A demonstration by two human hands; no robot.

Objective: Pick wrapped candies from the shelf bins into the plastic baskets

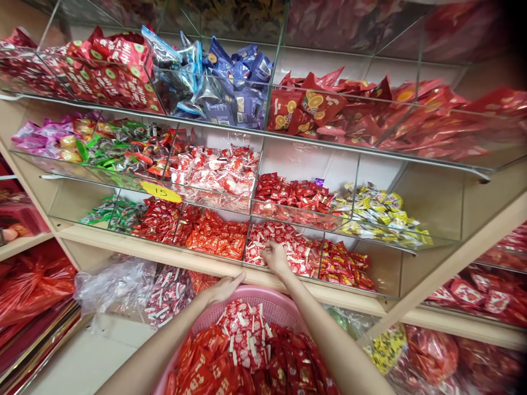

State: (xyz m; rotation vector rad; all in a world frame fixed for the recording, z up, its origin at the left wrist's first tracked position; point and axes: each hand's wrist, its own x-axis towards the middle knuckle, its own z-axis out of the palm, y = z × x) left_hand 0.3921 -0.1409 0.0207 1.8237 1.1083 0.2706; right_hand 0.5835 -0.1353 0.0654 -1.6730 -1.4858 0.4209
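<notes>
Currently, the right hand [276, 259] is lowered over red-and-white sweets [302, 249] heaped in a clear-fronted compartment of the lowest display tier; its fingers are bent, but whether a sweet is held in that grip cannot be told. The left hand [225, 288] is stretched out beside the wooden shelf edge [164, 257], near the rim of a pink basket [284, 300], with its grip wide and flat. In the basket, a pile of similar red-and-white sweets [249, 337] is flanked by orange-red packets [201, 362] on the left and dark red packets [298, 362] on the right. Above, a yellow label [161, 191] marked "15" is fixed to the next tier, and blue packets [247, 82] are stacked higher up.
</notes>
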